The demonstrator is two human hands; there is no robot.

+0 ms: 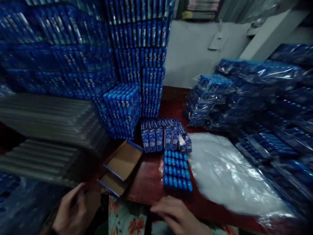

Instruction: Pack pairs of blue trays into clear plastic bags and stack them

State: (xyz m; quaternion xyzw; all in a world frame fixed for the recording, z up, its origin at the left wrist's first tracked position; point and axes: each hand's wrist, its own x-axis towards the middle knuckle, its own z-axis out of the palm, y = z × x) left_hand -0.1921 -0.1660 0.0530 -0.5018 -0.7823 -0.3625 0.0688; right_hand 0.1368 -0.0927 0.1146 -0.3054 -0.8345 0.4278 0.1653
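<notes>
Closest in was the wearer's lap in pale green floral fabric [132,217], with the left hand [70,209] off to one side, thumb and index curved with a gap between them and nothing visible in it. The right hand [177,212] hovered around the lap, fingers bunched together and pretty blurry, so I honestly can't tell if it was pinching anything. Just past it on the dark red table [145,176] sat the block of blue-capped items [176,171]: glossy, rounded bright-blue tops in tidy rows, bodies mostly hidden. Left of that were two shallow cardboard trays [124,160], plain brown inside with blue edges, one overlapping the other, near the left hand. To the right lay a shiny sheet of clear plastic [227,173]. Right behind the block stood a bunch of small printed blue boxes [158,138], the right-end one leaning and showing a white patch. Further back, tall stacks of blue packs [139,42] rose on the left, plastic-wrapped blue bundles [207,98] on the right, with a pale wall [186,55] behind.
</notes>
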